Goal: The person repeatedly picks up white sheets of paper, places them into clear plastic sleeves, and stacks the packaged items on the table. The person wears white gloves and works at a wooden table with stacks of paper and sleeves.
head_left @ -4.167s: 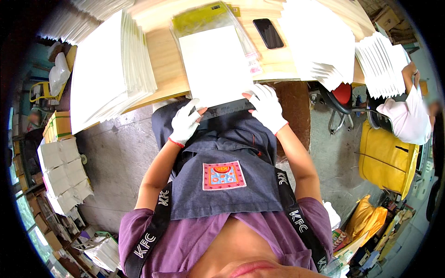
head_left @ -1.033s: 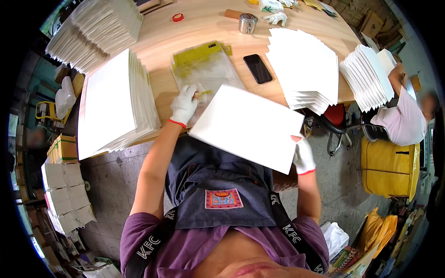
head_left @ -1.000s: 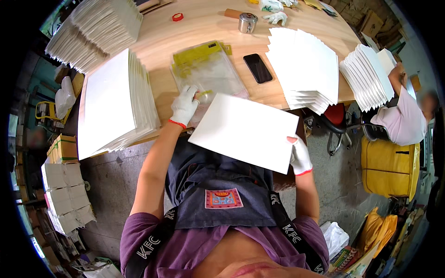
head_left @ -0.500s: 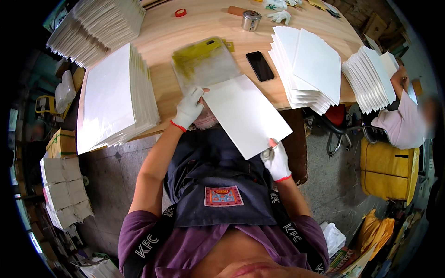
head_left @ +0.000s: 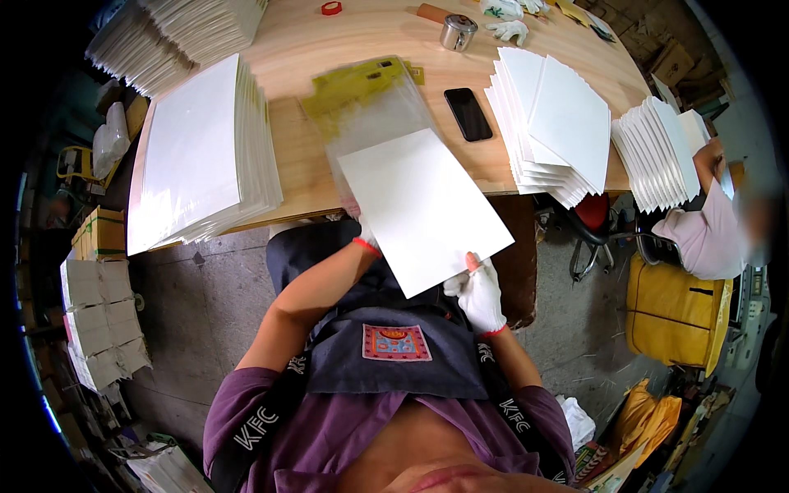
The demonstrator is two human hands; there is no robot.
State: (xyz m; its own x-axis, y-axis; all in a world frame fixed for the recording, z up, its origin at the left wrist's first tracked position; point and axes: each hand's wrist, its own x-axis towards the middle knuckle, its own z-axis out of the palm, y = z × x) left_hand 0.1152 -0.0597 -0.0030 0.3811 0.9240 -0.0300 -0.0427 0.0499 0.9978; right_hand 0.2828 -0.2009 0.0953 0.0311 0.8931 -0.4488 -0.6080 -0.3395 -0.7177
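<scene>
A white rectangular board (head_left: 427, 214) is held at a slant over the near table edge. My right hand (head_left: 480, 297), in a white glove with a red cuff, grips its lower right edge, thumb on top and fingers beneath. My left hand (head_left: 367, 236), gloved alike, is behind the board's left edge; its fingers are hidden. Clear plastic sleeves (head_left: 382, 107) with yellow-green ends lie on the table, partly under the board's far end. To the left rises a tall stack of white boards in clear plastic (head_left: 197, 140). Bare white boards (head_left: 567, 115) are fanned in a pile at right.
A black phone (head_left: 468, 115) lies between sleeves and right pile. Farther back are a metal cup (head_left: 458, 33), a red tape ring (head_left: 331, 8) and white gloves (head_left: 508, 31). Another board stack (head_left: 653, 152) sits far right, beside a person's arm (head_left: 708, 168). A yellow bundle (head_left: 678, 312) stands below.
The board has come slightly nearer to me and turned more toward upright. My left hand has moved from the board's far left corner down and behind it. My right hand still grips the board.
</scene>
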